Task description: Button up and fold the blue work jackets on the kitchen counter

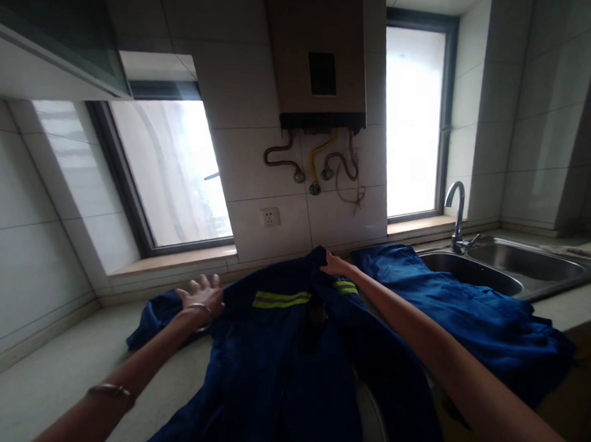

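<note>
A dark blue work jacket (262,352) with yellow-green reflective strips is spread over the countertop, its lower part hanging toward me. My right hand (333,263) pinches the jacket near its top edge, lifting the cloth into a small peak. At the jacket's left shoulder, my left hand (203,297) has its fingers spread and appears to hold nothing. Whether its palm touches the cloth I cannot tell. Beyond that hand, a bunched blue part of the garment, perhaps a sleeve, lies on the counter.
Another blue garment (464,318) lies on the right, partly over the sink (538,259) edge. A faucet (456,217) stands behind the basin. A water heater (318,56) with pipes hangs on the tiled wall. Pale countertop (91,368) extends at left, under a wall cabinet (51,39).
</note>
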`<action>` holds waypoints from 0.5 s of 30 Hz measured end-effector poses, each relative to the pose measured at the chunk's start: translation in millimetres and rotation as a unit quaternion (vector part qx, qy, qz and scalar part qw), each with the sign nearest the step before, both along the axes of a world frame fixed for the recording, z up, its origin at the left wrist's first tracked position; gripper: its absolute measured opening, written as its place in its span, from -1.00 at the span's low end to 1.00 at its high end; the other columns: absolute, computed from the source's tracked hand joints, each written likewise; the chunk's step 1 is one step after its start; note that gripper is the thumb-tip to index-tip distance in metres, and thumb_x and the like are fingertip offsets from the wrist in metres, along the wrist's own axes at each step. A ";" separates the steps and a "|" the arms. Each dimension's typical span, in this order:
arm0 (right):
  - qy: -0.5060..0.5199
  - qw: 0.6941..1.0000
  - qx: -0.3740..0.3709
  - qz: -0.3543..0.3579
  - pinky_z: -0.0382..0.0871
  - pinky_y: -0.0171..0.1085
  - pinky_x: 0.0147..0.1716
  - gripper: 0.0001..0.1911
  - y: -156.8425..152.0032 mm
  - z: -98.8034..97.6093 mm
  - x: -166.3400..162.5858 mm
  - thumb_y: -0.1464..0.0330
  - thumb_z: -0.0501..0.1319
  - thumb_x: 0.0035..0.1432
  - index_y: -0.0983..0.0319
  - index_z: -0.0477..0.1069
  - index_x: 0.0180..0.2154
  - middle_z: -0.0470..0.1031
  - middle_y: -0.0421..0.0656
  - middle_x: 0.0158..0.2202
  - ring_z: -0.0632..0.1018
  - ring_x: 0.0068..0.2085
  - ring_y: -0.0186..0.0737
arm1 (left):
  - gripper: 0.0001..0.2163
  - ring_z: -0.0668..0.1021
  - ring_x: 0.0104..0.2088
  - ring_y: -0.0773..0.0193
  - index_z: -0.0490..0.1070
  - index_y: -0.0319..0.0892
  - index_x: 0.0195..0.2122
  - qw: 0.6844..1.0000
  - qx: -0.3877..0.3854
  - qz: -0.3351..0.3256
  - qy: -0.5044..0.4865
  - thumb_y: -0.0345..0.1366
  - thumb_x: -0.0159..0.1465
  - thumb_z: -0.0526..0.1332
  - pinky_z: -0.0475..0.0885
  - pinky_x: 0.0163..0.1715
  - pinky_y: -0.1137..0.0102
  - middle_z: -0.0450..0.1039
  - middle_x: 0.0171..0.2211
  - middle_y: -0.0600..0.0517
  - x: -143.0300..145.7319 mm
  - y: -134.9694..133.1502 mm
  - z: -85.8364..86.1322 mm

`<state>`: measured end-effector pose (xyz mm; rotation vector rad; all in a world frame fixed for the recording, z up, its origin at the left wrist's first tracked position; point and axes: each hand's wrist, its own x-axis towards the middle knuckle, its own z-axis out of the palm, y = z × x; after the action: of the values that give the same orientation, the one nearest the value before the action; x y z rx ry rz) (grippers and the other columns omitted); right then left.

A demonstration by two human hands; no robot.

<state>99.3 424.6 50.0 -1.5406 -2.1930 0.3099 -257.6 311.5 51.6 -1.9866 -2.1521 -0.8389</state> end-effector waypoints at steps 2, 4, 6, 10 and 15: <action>-0.006 1.000 -0.004 0.014 0.31 -0.33 -0.22 -0.40 -12.2 -14.0 0.0 0.38 0.21 0.02 0.48 0.20 0.09 0.47 0.13 -0.11 0.49 -0.14 -0.09 | -0.26 0.00 0.17 -0.52 0.25 -0.43 0.09 0.993 -0.113 -0.015 0.035 0.02 -0.02 0.26 -0.15 0.01 -0.33 0.03 0.18 -0.51 30.3 -0.2 -34.9; -0.007 1.000 0.008 0.018 0.29 -0.31 -0.16 -0.50 -33.6 -24.8 8.6 0.38 0.18 0.04 0.44 0.27 0.03 0.44 0.11 -0.07 0.46 -0.08 -0.08 | -0.19 0.00 0.22 -0.36 0.15 -0.37 0.18 0.971 -0.215 -0.085 0.054 0.11 0.02 0.19 -0.09 0.12 -0.17 -0.01 0.22 -0.39 56.6 -3.5 -63.9; 0.012 0.999 0.046 0.007 0.27 -0.30 -0.12 -0.58 -65.5 -34.1 27.2 0.37 0.14 0.08 0.38 0.29 0.00 0.43 0.08 -0.05 0.45 -0.04 -0.09 | -0.19 -0.04 0.26 -0.18 0.05 -0.36 0.23 0.951 -0.261 -0.156 0.056 0.18 0.11 0.03 -0.07 0.19 0.03 -0.06 0.26 -0.29 77.8 -8.0 -86.7; 0.110 0.993 0.036 -0.034 0.36 -0.32 -0.39 -0.74 -151.9 -60.7 92.7 0.20 0.07 0.13 0.25 0.39 -0.33 0.53 -0.08 -0.39 0.55 -0.36 -0.18 | -0.26 -0.10 0.28 -0.05 -0.09 -0.21 0.28 0.929 -0.312 -0.186 0.070 0.18 0.20 -0.19 -0.14 0.20 0.00 -0.18 0.30 -0.14 103.1 -13.2 -122.4; 0.219 0.955 -0.184 -0.074 0.32 -0.30 -0.66 -0.56 -247.6 -136.4 172.0 -0.04 0.06 0.04 0.17 0.35 -0.56 0.47 -0.08 -0.63 0.54 -0.58 -0.14 | -0.24 -0.19 0.28 -0.09 -0.17 -0.12 0.29 0.941 -0.271 -0.155 0.133 0.23 0.16 -0.23 -0.23 0.15 -0.15 -0.35 0.32 -0.09 107.6 -7.7 -155.4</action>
<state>271.3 177.0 -86.4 -1.6197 -1.7266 0.9576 -150.0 303.8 -103.8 -2.5565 -2.0911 0.0380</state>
